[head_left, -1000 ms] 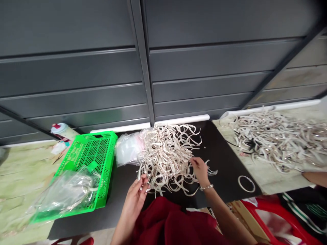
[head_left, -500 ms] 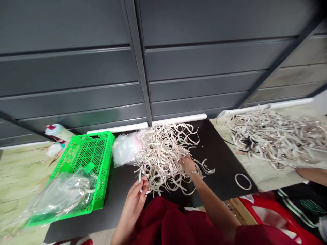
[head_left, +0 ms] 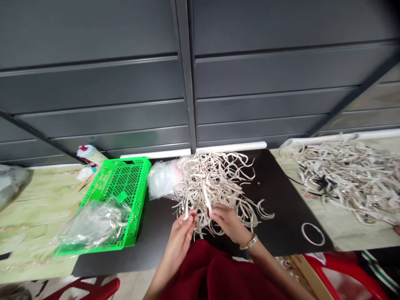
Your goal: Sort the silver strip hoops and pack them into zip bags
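Note:
A tangled heap of thin white strips (head_left: 215, 175) lies on the dark tabletop before me. At its near edge my left hand (head_left: 184, 231) pinches a white strip (head_left: 186, 209) that stands up from the fingers. Close beside it, my right hand (head_left: 227, 221), with a bracelet at the wrist, is closed on another pale strip (head_left: 206, 196). What the strips are made of is hard to make out. A few curved strips (head_left: 265, 210) lie at the heap's right, and a single pale ring (head_left: 313, 234) rests farther right.
On the left stands a green plastic crate (head_left: 137, 208) with a clear bag (head_left: 96, 221) of strips in it. Clear plastic bags (head_left: 164, 179) lie between crate and heap. A bottle (head_left: 90, 153) stands behind the crate. More strips (head_left: 353, 179) cover the right-hand table.
My right hand has drawn back from the heap toward my left hand and now holds a strip. The view has shifted left. The co-worker's arm at right has mostly left view.

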Demonstrator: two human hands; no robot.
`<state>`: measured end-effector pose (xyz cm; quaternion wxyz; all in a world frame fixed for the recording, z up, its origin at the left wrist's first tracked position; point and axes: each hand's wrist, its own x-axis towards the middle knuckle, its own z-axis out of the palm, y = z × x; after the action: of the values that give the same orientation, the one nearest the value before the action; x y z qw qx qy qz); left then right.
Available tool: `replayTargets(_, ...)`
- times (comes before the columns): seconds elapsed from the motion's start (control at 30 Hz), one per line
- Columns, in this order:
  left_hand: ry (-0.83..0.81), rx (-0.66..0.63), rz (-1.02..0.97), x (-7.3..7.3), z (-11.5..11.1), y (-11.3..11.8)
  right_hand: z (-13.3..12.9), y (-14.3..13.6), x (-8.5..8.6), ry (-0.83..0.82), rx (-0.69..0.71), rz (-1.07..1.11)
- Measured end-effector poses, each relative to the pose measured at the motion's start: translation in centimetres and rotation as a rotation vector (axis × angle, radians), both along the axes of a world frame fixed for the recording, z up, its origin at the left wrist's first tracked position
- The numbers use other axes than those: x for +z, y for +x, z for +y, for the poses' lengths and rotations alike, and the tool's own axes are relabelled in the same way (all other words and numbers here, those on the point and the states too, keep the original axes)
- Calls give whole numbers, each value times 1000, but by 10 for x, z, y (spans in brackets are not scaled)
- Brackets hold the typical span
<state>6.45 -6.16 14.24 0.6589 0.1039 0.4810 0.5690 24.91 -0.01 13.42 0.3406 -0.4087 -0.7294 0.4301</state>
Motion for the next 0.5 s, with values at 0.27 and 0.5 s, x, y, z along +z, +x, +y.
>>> replayTargets(0.27, 35, 56, -78, 9, 13, 6, -27, -33, 1, 181, -49, -84)
replayTargets(0.5, -33, 120, -337, 1, 14, -5, -25, -22, -26, -198, -417, 401)
